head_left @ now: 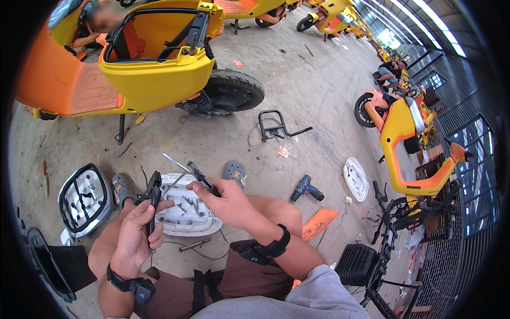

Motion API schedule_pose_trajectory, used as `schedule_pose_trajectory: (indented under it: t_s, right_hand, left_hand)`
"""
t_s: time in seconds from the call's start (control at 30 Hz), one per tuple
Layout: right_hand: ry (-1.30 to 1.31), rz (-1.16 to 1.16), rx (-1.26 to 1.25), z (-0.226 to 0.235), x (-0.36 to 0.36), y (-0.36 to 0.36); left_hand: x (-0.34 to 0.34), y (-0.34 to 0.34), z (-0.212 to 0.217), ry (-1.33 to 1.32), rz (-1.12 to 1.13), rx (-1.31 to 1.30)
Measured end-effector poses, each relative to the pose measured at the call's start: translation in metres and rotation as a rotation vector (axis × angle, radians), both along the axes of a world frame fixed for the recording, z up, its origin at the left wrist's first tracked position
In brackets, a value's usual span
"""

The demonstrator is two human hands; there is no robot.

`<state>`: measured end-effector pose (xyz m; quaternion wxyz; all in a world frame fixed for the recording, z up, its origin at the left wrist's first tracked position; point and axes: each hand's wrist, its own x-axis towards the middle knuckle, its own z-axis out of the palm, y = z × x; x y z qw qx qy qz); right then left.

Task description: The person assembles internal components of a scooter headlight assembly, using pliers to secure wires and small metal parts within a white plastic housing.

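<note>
My left hand [137,228] is closed around a slim black part [153,190], held upright, with a bulkier upper end like a lever bracket. Close to it on the right, my right hand [231,204] grips a grey metal tool [197,171] with a dark handle. A thin shiny rod [174,161] slants leftward by the tool's head; whether the two are joined I cannot tell. Beneath both hands, between my legs, lies a white plastic cover [194,228] used as a tray, with several bolts [187,204] scattered in it.
A second white cover with a black rim [84,199] lies left. To the right are a cordless drill [306,189], an orange panel [320,222] and another white cover [356,179]. A black bent-tube frame [273,125] sits ahead, below a yellow-orange scooter [154,80]. Another scooter [404,138] stands right.
</note>
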<state>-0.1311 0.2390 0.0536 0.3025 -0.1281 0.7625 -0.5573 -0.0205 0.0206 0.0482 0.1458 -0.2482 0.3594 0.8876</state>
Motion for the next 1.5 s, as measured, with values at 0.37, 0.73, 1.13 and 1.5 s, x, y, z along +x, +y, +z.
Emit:
schedule_pose_trajectory:
  t_s: [0.37, 0.73, 1.13, 1.5]
  right_hand:
    - [0.013, -0.031, -0.170, -0.022, 0.008, 0.008]
    - [-0.143, -0.196, -0.263, -0.001, 0.006, 0.019]
    - [-0.197, -0.048, -0.248, 0.018, 0.007, 0.003]
    - [0.127, 0.032, -0.128, -0.013, 0.016, -0.010]
  left_hand:
    - [-0.011, 0.031, 0.008, 0.165, -0.280, -0.199]
    - [-0.008, 0.043, -0.001, 0.277, -0.389, -0.746]
    - [0.006, 0.026, -0.006, 0.388, -0.287, -0.938]
    - [0.007, 0.020, 0.003, 0.378, -0.318, -1.107]
